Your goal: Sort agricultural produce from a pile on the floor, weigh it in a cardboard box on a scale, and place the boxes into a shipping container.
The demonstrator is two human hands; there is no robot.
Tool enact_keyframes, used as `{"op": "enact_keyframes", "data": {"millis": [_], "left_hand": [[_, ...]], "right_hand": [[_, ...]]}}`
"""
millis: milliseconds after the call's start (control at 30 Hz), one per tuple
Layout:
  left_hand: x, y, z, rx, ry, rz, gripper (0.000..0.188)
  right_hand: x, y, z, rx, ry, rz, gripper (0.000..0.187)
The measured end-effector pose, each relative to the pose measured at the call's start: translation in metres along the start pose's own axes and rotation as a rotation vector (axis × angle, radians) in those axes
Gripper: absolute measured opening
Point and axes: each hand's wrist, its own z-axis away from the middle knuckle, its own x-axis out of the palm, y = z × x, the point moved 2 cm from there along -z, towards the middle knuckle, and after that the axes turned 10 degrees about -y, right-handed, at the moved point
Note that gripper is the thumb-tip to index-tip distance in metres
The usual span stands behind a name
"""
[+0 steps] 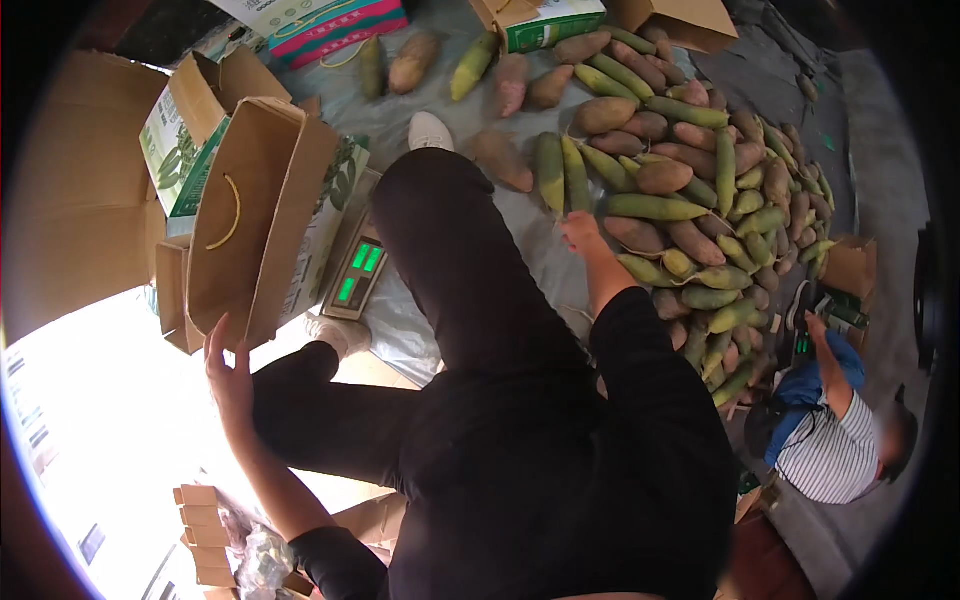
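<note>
An open cardboard box [290, 215] with a yellow cord handle stands tilted on a weighing scale [350, 290] with a green-lit display, left of my legs. My left hand [230, 375] holds the box's near edge, thumb and fingers apart at the rim. Right of my knee, my right hand [583, 232] is closed at the lower end of a green radish [575, 175]. A second green radish [549, 172] lies against it on its left. A reddish-brown radish [502, 160] lies nearby on the plastic sheet [400, 305].
A large pile of green and reddish radishes [700, 200] spreads to the right. More cartons stand left, including a printed box [185, 140], and a green-sided carton [550, 25] stands at the far side. A person in a striped shirt [830, 450] sits at the right.
</note>
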Motion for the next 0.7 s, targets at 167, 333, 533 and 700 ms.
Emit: {"op": "enact_keyframes", "data": {"millis": [167,333,533,700], "left_hand": [[0.037,-0.01,-0.034,0.004,-0.017,0.047,0.05],[0.061,-0.001,-0.046,-0.149,-0.018,-0.014,0.043],[0.061,0.0,-0.05,-0.225,-0.003,0.011,0.026],[0.063,-0.011,-0.048,-0.204,-0.015,0.001,0.022]], "right_hand": [[0.012,-0.007,-0.002,0.045,-0.02,-0.411,0.06],[0.033,-0.023,0.002,0.019,-0.067,-0.68,0.055],[0.034,-0.015,-0.02,0.039,-0.158,-0.823,0.017],[0.023,-0.007,-0.029,0.07,-0.141,-0.849,0.007]]}}
